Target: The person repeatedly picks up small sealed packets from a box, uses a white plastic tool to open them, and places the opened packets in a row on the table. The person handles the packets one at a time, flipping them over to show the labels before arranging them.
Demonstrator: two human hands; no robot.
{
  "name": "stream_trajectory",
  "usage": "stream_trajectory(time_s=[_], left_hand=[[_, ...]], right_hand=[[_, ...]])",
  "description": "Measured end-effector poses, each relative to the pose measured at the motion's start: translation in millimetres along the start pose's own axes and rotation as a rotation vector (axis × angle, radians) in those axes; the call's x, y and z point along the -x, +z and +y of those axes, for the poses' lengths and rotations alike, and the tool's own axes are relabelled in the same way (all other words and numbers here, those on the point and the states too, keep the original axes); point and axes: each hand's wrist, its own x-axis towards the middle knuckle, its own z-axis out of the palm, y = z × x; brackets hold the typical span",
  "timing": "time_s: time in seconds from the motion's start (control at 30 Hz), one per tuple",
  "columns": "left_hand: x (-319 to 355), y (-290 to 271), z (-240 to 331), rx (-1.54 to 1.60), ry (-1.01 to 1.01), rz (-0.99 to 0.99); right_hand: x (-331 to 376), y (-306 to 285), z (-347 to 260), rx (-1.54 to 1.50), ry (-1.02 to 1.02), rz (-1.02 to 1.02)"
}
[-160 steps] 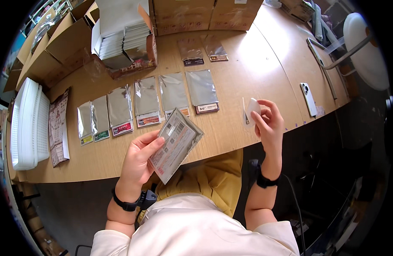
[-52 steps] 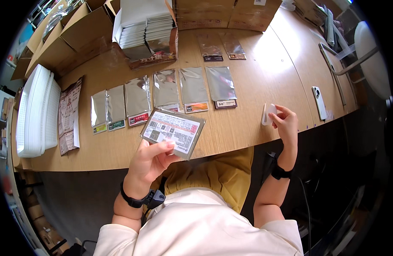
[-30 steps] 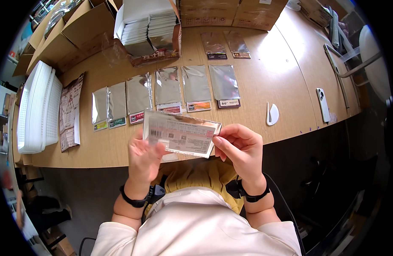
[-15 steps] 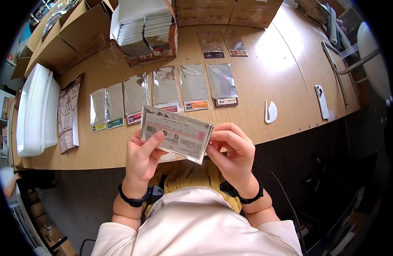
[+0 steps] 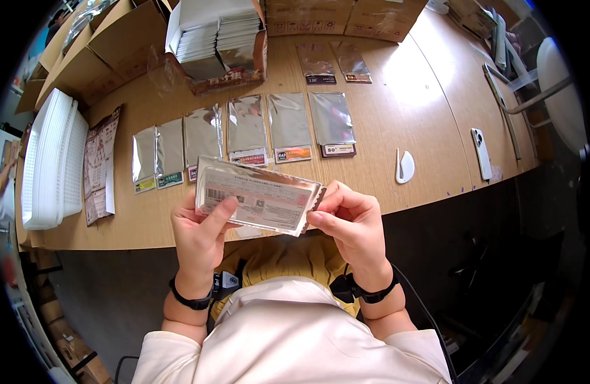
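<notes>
A flat silver foil pouch (image 5: 260, 195) with a printed label side is held level over the near edge of the wooden table (image 5: 404, 109). My left hand (image 5: 202, 233) grips its left end, thumb laid across the label. My right hand (image 5: 349, 217) pinches its right end with the fingertips. A small white cutter (image 5: 404, 168) lies on the table to the right, apart from both hands.
Several silver pouches (image 5: 244, 131) lie in a row on the table, two more (image 5: 336, 61) farther back. An open carton of pouches (image 5: 215, 38) and closed cartons stand behind. White trays (image 5: 52, 160) are stacked left, beside a printed sheet (image 5: 100, 166). A phone (image 5: 482, 152) lies right.
My right hand put the white cutter down on the table and came over to the pouch's right end. The pouch turned level and both hands now hold it.
</notes>
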Motion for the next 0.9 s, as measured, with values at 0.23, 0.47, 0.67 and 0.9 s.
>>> stream_trajectory(time_s=[0.23, 0.47, 0.67, 0.9], left_hand=[[-10, 1, 9, -0.029, 0.03, 0.017], [-23, -7, 5, -0.149, 0.159, -0.022], [-14, -8, 16, 0.316, -0.191, -0.242], [-12, 6, 19, -0.143, -0.12, -0.068]], right_hand=[[4, -3, -5, -0.044, 0.076, 0.012], [10, 5, -7, 0.421, -0.334, 0.16], [16, 1, -5, 1.347, -1.34, -0.206], [14, -2, 1, 1.196, -1.173, -0.254]])
